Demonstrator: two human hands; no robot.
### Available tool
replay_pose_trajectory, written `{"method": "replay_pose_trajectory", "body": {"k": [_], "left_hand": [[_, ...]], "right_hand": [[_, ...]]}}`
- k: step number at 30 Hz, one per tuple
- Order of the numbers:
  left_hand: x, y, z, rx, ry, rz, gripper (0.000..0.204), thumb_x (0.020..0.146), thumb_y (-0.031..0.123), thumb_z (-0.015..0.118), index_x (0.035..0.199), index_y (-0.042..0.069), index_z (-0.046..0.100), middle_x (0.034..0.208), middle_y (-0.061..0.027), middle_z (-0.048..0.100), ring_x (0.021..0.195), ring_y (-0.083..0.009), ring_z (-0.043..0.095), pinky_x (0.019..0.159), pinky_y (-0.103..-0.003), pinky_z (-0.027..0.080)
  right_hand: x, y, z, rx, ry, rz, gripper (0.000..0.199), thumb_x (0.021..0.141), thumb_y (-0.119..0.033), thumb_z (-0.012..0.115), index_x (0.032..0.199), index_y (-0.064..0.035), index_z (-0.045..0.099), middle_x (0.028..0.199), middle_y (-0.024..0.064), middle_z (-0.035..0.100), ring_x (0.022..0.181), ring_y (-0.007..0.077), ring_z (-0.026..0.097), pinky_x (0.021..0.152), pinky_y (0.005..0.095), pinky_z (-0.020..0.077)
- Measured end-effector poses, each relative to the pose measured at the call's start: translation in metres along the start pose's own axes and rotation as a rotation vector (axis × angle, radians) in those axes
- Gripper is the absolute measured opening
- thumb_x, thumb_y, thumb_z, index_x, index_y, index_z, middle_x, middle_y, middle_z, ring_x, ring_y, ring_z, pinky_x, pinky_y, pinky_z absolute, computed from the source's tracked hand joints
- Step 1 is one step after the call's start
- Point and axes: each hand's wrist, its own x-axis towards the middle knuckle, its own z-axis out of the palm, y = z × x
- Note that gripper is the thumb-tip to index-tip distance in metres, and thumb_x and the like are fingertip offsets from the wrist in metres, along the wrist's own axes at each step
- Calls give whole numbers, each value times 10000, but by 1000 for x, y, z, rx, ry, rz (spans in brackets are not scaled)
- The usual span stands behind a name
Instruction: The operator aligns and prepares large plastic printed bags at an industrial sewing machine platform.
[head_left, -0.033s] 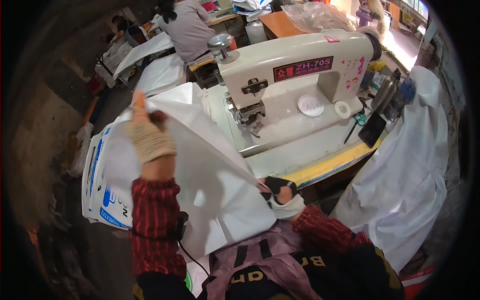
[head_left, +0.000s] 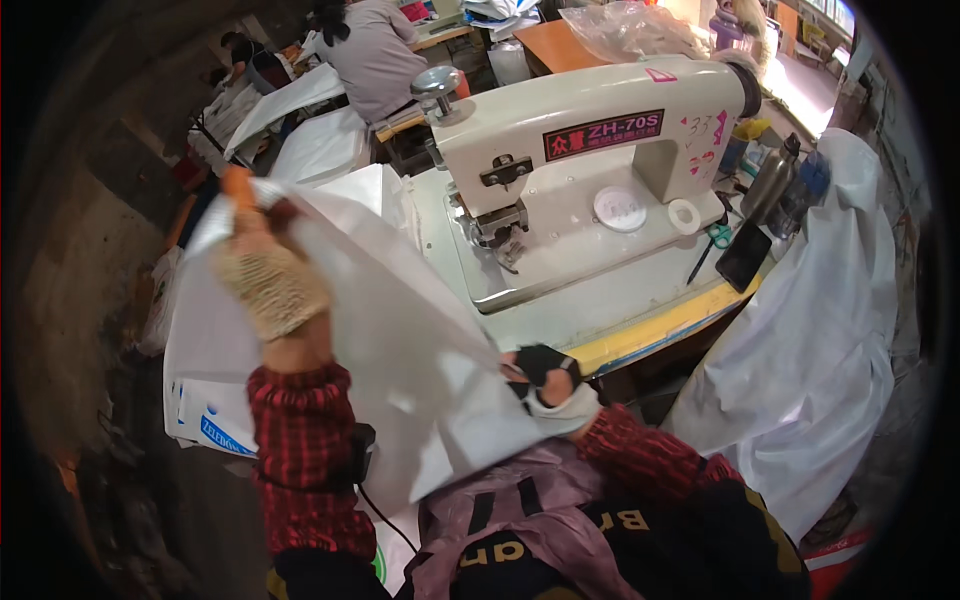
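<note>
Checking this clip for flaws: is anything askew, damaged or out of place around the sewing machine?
Nothing stands out. The left hand and right hand hold a white sheet stretched beside the sewing machine; scissors and phone lie flat on the table.

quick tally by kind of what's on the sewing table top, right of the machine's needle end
white round discs: 2, the second being a smaller ring
metal flask: 1
dark phone: 1
green-handled scissors: 1
dark pen or rod: 1
Total: 6
The sewing machine itself is not counted. Both hands, left hand and right hand, grip the white sheet.
</note>
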Motion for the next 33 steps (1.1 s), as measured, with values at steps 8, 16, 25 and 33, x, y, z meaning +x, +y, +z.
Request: {"method": "replay_pose_trajectory", "body": {"k": [8, 16, 25, 33], "left_hand": [[44, -162, -20, 1587, -908, 595, 188, 859, 270, 494, 899, 171, 649, 785, -103, 627, 762, -251, 613, 720, -381, 482], [-50, -255, -19, 1013, -653, 69, 287, 792, 303, 558, 880, 45, 650, 890, -131, 642, 841, -308, 599, 794, -402, 459], [33, -219, -4, 1752, -1279, -91, 448, 802, 398, 528, 1092, 64, 602, 1134, -164, 571, 1059, -314, 531, 931, -371, 389], [48, -71, -49, 1535, -2063, -490, 536, 817, 359, 480, 1279, 87, 481, 1241, -147, 525, 1125, -265, 509, 974, -311, 363]], "right_hand": [[-104, 56, 57, -158, -513, 403, 439, 820, -459, 498, 1184, -214, 496, 919, 216, 593, 822, 376, 609, 715, 406, 475], [-119, 0, -41, 15, -276, 617, 463, 827, -231, 519, 1266, -100, 450, 971, 207, 581, 816, 303, 583, 727, 365, 462], [-9, 23, 11, -497, -632, 581, 471, 794, -460, 487, 1031, -61, 567, 688, 227, 598, 609, 378, 600, 581, 470, 467], [102, 22, -2, -241, -487, 736, 513, 808, -378, 504, 1215, -120, 327, 715, 242, 595, 649, 404, 593, 588, 474, 462]]}}
